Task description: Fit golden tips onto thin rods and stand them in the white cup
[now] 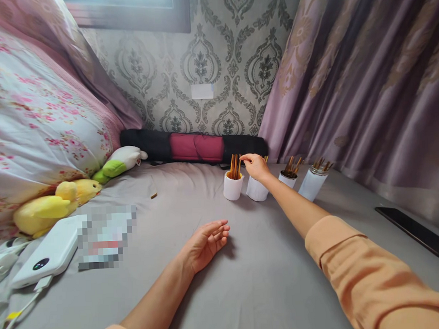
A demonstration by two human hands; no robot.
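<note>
My right hand (255, 167) reaches over the white cups, its thumb and fingertips pinched at the top of a thin brown stick (239, 167). That stick stands among several like it in the leftmost white cup (233, 188). A second white cup (257, 191) is just below my right hand, which partly hides its sticks. Farther right are a third white cup (287, 180) and a tilted-looking fourth one (312, 183), both with brown sticks poking out. My left hand (209, 243) rests over the grey sheet, fingers loosely curled and apart, holding nothing.
A small brown piece (154, 195) lies on the grey sheet (177, 200). At left are plush toys (43, 213), a white power bank (50, 249) with a cable, and a blurred packet (106, 237). A black phone (415, 231) lies right. A black-and-red roll (197, 147) lines the wall.
</note>
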